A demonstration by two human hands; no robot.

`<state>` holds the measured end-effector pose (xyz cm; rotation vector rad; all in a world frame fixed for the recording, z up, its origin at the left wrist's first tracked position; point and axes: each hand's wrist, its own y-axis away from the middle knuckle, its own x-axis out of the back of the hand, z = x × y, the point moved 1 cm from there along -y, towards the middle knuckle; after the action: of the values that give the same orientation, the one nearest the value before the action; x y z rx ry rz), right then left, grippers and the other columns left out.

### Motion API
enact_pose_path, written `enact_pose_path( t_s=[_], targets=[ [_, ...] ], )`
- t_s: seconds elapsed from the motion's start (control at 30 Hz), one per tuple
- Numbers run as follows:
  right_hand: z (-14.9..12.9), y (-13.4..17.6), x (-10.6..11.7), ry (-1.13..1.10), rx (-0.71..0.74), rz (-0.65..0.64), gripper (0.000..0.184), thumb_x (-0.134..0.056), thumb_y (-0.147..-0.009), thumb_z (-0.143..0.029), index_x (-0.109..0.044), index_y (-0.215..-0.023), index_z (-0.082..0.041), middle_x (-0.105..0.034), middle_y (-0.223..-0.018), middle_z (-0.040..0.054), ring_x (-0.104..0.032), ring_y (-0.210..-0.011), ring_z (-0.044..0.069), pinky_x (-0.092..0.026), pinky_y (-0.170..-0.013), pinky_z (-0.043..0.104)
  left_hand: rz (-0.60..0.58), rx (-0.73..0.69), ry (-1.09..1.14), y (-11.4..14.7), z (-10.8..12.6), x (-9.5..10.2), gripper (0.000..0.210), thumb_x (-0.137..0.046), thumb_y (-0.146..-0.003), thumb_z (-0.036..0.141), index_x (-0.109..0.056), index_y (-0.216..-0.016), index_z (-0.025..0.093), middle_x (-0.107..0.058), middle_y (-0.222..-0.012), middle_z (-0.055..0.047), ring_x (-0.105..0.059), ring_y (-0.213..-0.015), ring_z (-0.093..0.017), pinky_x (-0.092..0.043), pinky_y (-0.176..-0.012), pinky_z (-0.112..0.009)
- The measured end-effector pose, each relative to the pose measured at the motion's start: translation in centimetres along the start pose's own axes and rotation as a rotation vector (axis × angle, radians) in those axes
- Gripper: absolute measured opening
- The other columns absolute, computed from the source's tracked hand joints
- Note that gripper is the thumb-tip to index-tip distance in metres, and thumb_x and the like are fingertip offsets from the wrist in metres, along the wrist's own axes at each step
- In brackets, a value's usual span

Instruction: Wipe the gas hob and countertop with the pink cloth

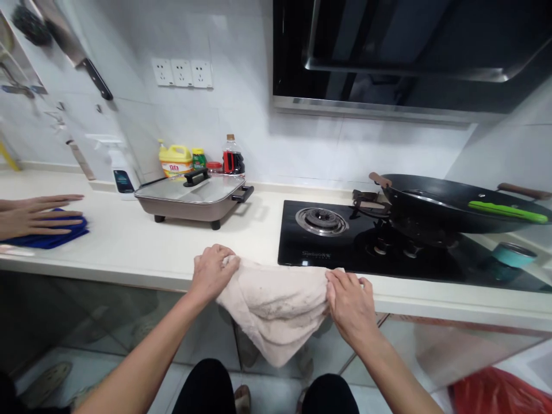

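A pale beige cloth (280, 299) hangs between my two hands at the counter's front edge, its lower part drooping to a point and marked with small dark stains. My left hand (213, 270) is closed on the cloth's upper left corner. At the upper right corner, my right hand (351, 302) pinches the cloth. Just beyond it lies the black gas hob (332, 247) with one bare burner (322, 221). A black wok (452, 201) with a green-handled utensil (509, 211) in it rests on the hob's right side.
On the left, another person's hands (43, 218) press a blue cloth (56, 236) on the white counter (138, 253). A lidded electric pan (194, 198) stands near bottles and a spray bottle (121, 169). A range hood (388, 57) overhangs the hob. A turquoise tin (513, 256) sits right.
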<state>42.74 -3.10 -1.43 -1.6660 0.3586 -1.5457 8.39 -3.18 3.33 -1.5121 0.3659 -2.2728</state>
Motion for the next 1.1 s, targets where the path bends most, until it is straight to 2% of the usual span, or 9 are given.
enact_pose_path(
  t_s=[0.17, 0.27, 0.4, 0.53, 0.63, 0.73, 0.83, 0.97, 1.1],
  targets=[
    [-0.4, 0.2, -1.0, 0.01, 0.033, 0.035, 0.029, -0.046, -0.102, -0.023, -0.066, -0.121, -0.014, -0.072, -0.116, 0.0108, -0.057, -0.106, 0.025, -0.035, -0.099, 0.042, -0.05, -0.018, 0.035, -0.1, 0.1, 0.0, 0.029, -0.049, -0.09, 0.043, -0.072, -0.089, 0.024, -0.071, -0.107, -0.005, -0.059, -0.109, -0.029, -0.038, -0.095, -0.045],
    [-1.5, -0.3, -1.3, -0.014, 0.067, 0.05, 0.028, -0.047, -0.101, -0.024, -0.066, -0.12, -0.014, -0.07, -0.112, 0.0124, -0.055, -0.113, 0.028, -0.038, -0.098, 0.042, -0.02, -0.013, 0.047, -0.2, 0.4, -0.1, 0.025, -0.05, -0.089, 0.039, -0.07, -0.087, 0.024, -0.072, -0.104, -0.004, -0.061, -0.107, -0.028, -0.038, -0.094, -0.043],
    [-4.3, -1.7, -1.2, -0.088, 0.056, 0.033, 0.028, -0.045, -0.101, -0.022, -0.066, -0.118, -0.014, -0.068, -0.107, 0.0135, -0.054, -0.109, 0.028, -0.041, -0.095, 0.043, 0.05, 0.014, 0.086, -0.2, 0.7, -0.2, 0.022, -0.05, -0.088, 0.038, -0.067, -0.083, 0.024, -0.074, -0.098, -0.003, -0.063, -0.1, -0.025, -0.039, -0.093, -0.041],
    [-8.4, -3.4, -1.7, -0.171, 0.089, 0.034, 0.027, -0.048, -0.098, -0.022, -0.066, -0.115, -0.01, -0.067, -0.104, 0.0138, -0.053, -0.1, 0.028, -0.042, -0.09, 0.042, 0.081, 0.03, 0.134, -0.2, 0.6, -0.2, 0.023, -0.049, -0.087, 0.039, -0.065, -0.079, 0.024, -0.073, -0.094, -0.002, -0.064, -0.096, -0.024, -0.04, -0.091, -0.039],
    [-11.2, -4.4, -2.5, -0.208, 0.118, 0.016, 0.028, -0.053, -0.096, -0.023, -0.066, -0.117, -0.01, -0.068, -0.109, 0.0139, -0.053, -0.108, 0.029, -0.04, -0.094, 0.042, 0.095, 0.067, 0.14, -0.1, 0.6, -0.1, 0.024, -0.048, -0.086, 0.039, -0.065, -0.078, 0.024, -0.073, -0.092, -0.002, -0.065, -0.093, -0.024, -0.041, -0.088, -0.038],
    [-12.1, -4.8, -2.8, -0.231, 0.123, -0.015, 0.028, -0.054, -0.097, -0.025, -0.065, -0.12, -0.013, -0.069, -0.114, 0.0126, -0.053, -0.114, 0.029, -0.038, -0.096, 0.045, 0.083, 0.13, 0.136, 0.0, 0.8, 0.3, 0.025, -0.048, -0.086, 0.041, -0.065, -0.079, 0.024, -0.074, -0.093, -0.002, -0.065, -0.089, -0.024, -0.043, -0.082, -0.037],
    [-10.4, -4.4, -2.3, -0.246, 0.117, -0.025, 0.026, -0.052, -0.099, -0.025, -0.064, -0.121, -0.017, -0.07, -0.116, 0.0103, -0.055, -0.11, 0.026, -0.036, -0.093, 0.045, 0.069, 0.174, 0.117, 0.1, 1.0, 0.6, 0.026, -0.047, -0.085, 0.042, -0.066, -0.079, 0.025, -0.075, -0.094, -0.002, -0.066, -0.086, -0.024, -0.044, -0.078, -0.036],
    [-5.5, -2.8, -1.2, -0.211, 0.035, -0.019, 0.025, -0.045, -0.103, -0.022, -0.066, -0.118, -0.02, -0.073, -0.115, 0.0059, -0.056, -0.098, 0.022, -0.032, -0.09, 0.044, 0.065, 0.162, 0.071, 0.1, 1.1, 0.9, 0.027, -0.046, -0.085, 0.041, -0.067, -0.081, 0.025, -0.075, -0.097, -0.003, -0.067, -0.091, -0.025, -0.044, -0.082, -0.037],
    [-1.0, -1.1, -0.5, -0.146, -0.024, -0.019, 0.03, -0.041, -0.105, -0.024, -0.066, -0.121, -0.023, -0.073, -0.12, 0.0047, -0.056, -0.098, 0.021, -0.029, -0.09, 0.044, 0.06, 0.102, 0.042, 0.0, 0.9, 0.6, 0.028, -0.046, -0.085, 0.043, -0.066, -0.083, 0.024, -0.075, -0.101, -0.004, -0.067, -0.099, -0.027, -0.044, -0.089, -0.04]
  ],
)
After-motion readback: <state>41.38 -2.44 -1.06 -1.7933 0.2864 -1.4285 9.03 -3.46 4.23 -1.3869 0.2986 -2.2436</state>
